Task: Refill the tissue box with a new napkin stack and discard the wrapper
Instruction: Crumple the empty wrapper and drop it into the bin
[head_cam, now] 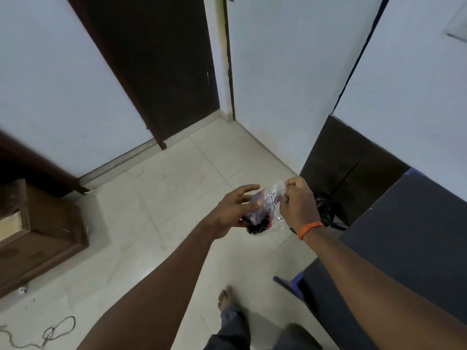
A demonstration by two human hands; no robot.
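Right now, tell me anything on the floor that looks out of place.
A loose cord lies tangled on the tiles at lower left, a trip risk for the bare foot. A small white scrap sits by the wooden cabinet.

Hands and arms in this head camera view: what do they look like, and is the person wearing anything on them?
Both forearms are bare, with no sleeves in view and no gloves on the left hand or the right hand. The only thing worn is an orange thread band, wound several times around the right wrist. No watch or rings can be made out.
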